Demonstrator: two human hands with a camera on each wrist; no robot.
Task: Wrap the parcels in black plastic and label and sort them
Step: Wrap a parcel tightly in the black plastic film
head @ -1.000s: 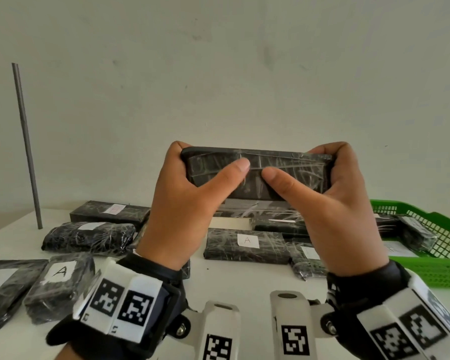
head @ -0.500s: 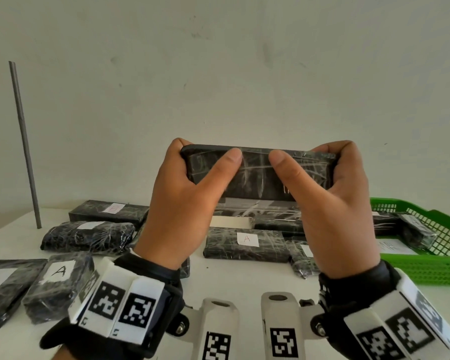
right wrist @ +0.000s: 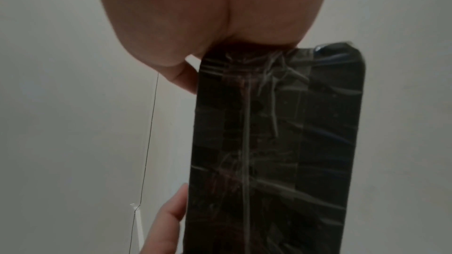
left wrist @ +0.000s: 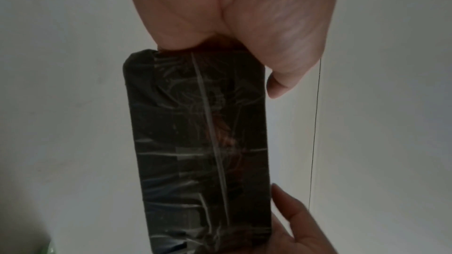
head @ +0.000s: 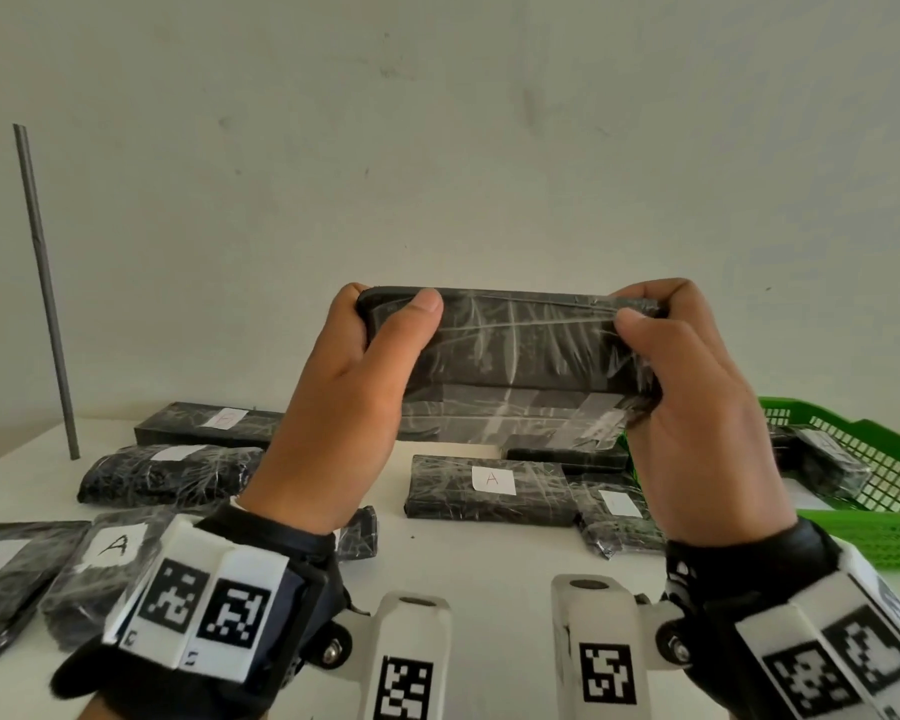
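Both grips clench the ends of the black-wrapped parcel point(head: 510, 345), left hand point(head: 344, 407) and right hand point(head: 697, 407), held in the air above the surface point(head: 479, 558). Its slick film could slide under the thumbs, dropping it onto the labelled parcels point(head: 489, 491) below, or a harder squeeze might tear the wrap.

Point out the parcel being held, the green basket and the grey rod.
held parcel point(head: 510, 345), head view, middle of its wrapped front face.
green basket point(head: 884, 459), head view, mesh side wall.
grey rod point(head: 48, 293), head view, mid-shaft.
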